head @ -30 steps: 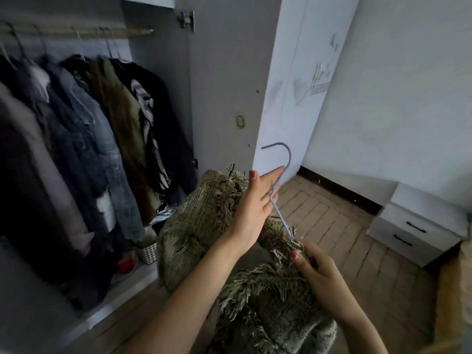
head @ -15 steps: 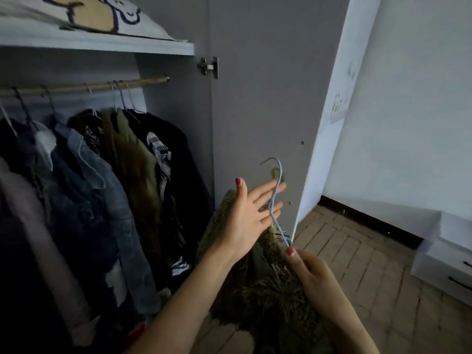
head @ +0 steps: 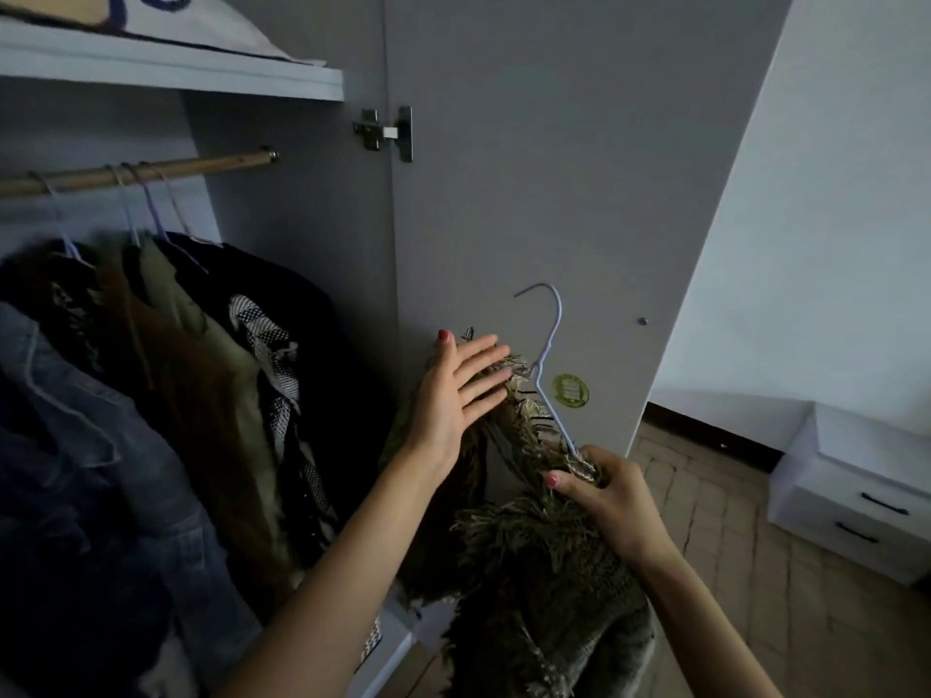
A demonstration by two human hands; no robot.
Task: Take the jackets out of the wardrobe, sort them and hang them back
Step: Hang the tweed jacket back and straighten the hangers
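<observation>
Head view. Holding the fringed olive jacket (head: 534,571) on a pale wire hanger (head: 546,355) in front of the open wardrobe door (head: 554,193), below the rod's right end. Right hand (head: 599,488) pinching the hanger's lower shoulder together with the fringe; left hand (head: 456,395) lying flat, fingers straight, against the upper shoulder. Risking, by judgement, the loose knit sliding off the tilted hanger, or fringe snagging the hook near the rod (head: 136,173). Wardrobe holding a denim jacket (head: 101,445), brown, olive and dark garments at the rod's left and middle; shelf (head: 171,68) above carrying printed fabric.
</observation>
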